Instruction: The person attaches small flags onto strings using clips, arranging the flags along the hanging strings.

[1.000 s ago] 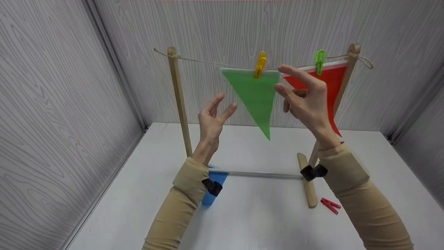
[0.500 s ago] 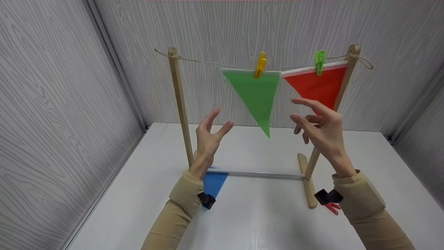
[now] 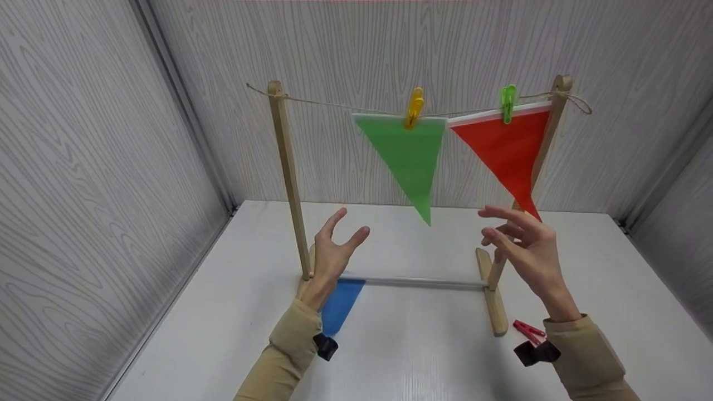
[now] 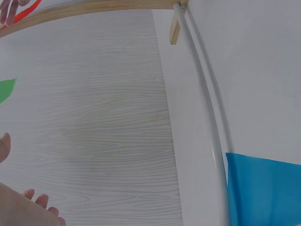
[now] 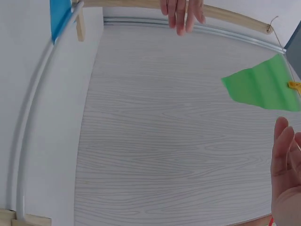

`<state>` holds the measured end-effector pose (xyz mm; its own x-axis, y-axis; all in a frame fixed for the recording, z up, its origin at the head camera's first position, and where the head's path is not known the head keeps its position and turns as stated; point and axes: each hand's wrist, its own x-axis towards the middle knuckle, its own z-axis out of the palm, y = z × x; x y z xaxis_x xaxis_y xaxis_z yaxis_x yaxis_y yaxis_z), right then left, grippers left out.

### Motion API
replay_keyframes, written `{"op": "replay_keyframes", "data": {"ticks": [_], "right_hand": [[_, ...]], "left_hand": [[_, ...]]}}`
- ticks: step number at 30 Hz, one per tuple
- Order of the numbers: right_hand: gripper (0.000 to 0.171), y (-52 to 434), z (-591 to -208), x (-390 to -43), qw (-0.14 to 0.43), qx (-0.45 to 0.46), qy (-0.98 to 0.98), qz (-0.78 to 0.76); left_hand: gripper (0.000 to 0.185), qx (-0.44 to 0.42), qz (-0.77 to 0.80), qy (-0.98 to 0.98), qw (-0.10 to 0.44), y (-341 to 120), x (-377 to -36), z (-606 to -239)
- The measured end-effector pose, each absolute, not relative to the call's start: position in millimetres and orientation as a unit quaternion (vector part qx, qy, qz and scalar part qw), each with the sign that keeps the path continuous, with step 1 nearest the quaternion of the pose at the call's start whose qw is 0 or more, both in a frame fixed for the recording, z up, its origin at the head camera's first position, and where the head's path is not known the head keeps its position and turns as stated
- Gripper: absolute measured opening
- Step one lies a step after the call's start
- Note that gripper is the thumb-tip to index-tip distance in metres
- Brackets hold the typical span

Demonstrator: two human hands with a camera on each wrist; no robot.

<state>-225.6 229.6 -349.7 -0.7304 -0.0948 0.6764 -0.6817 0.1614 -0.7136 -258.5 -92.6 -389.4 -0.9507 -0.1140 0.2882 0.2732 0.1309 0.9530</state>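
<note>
A green triangular flag [image 3: 409,156] hangs from a string [image 3: 334,104] under a yellow clothespin [image 3: 414,108]. Beside it a red triangular flag [image 3: 509,150] hangs by a light green clothespin [image 3: 507,104]. My left hand [image 3: 334,248] is in the air near the left post, thumb and fingers spread, holding nothing. Below it a blue flag [image 3: 342,305] lies on the table, partly hidden by my forearm. My right hand [image 3: 526,242] is raised with nothing in it, overlapping the red flag's tip in the head view. A red clothespin [image 3: 528,329] lies by my right wrist, partly covered.
Two wooden posts, left [image 3: 288,184] and right [image 3: 548,139], carry the string. A pale rod [image 3: 412,282] joins them low down, and the right post stands on a wooden foot [image 3: 494,306]. Wood-patterned panels [image 3: 356,44] enclose the white table [image 3: 423,345].
Both hands have come down from the level of the hanging flags, the right one most. The red flag, partly covered before by the right hand, now shows almost whole.
</note>
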Motion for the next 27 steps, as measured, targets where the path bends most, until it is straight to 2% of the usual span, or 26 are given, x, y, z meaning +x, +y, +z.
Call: {"op": "replay_keyframes", "data": {"ticks": [9, 27], "right_hand": [[0.038, 239.0, -385.5, -219.8, 0.238, 0.243, -0.741, 0.580], [0.035, 258.6, -439.1, -213.5, 0.194, 0.168, -0.765, 0.591]], "left_hand": [[0.086, -0.038, -0.639, -0.757, 0.132, -95.7, -254.2, -415.7], [0.084, 0.009, -0.589, -0.804, 0.084, -108.1, -247.8, -464.8]]}}
